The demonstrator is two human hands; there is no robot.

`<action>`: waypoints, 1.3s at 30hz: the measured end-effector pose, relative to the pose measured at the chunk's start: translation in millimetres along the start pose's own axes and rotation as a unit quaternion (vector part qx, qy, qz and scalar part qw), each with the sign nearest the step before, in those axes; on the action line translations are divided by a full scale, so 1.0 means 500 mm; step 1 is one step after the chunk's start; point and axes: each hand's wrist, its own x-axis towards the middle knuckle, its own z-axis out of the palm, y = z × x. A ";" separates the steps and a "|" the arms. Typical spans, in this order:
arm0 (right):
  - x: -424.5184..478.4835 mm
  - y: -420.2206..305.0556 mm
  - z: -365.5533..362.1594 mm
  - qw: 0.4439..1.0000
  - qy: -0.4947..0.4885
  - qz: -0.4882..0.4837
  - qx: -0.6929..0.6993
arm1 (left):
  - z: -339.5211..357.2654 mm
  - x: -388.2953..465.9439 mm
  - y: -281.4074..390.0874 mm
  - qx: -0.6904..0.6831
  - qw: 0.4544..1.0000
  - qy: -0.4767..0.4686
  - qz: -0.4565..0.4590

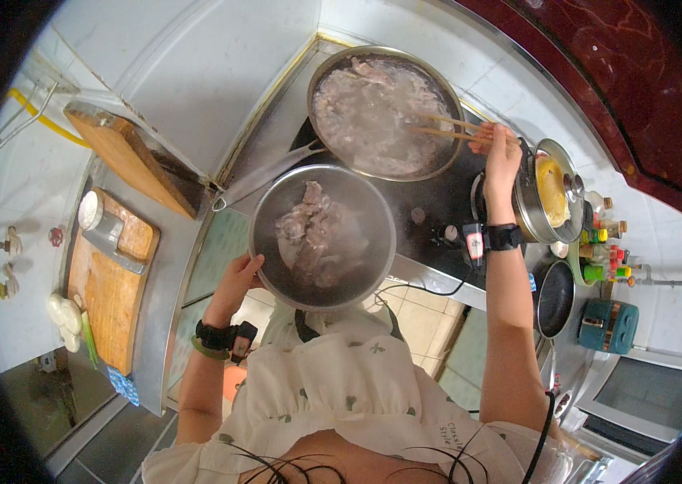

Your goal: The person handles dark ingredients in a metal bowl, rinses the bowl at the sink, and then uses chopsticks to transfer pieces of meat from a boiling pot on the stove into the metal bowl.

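My left hand (237, 283) grips the rim of a steel bowl (371, 266) that holds several pieces of boiled meat (311, 233). The bowl is held in front of my body, nearer to me than the wok. With my right hand (501, 157) I hold a pair of wooden chopsticks (462, 128); their tips reach over the cloudy liquid in a large wok (459, 154). Greyish foam covers much of that liquid, and a piece of meat (371, 71) pokes out near the far rim. The wok's metal handle (268, 175) points towards the left.
Right of the wok stands a pot with a glass lid (549, 193), yellow food visible inside. Beyond it are bottles (604, 254), a small black frying pan (557, 299) and a green appliance (607, 327). A cleaver (114, 239) lies on a wooden cutting board (111, 302) at left.
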 end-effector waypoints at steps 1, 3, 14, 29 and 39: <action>-0.004 0.004 0.011 1.000 0.006 0.021 0.015 | 0.001 -0.001 0.001 -0.003 1.000 0.003 0.000; -0.007 0.023 0.034 0.997 0.017 0.061 0.046 | 0.004 -0.003 0.003 -0.008 1.000 0.013 0.000; 0.053 0.005 0.047 0.996 0.063 0.055 0.034 | 0.000 -0.007 -0.002 -0.023 1.000 0.001 0.003; 0.200 0.043 0.239 0.993 -0.024 0.080 0.086 | 0.009 -0.007 0.019 0.016 1.000 0.002 0.006; 0.143 0.013 0.131 0.987 -0.128 0.090 0.035 | 0.000 -0.005 0.005 -0.009 1.000 -0.018 0.019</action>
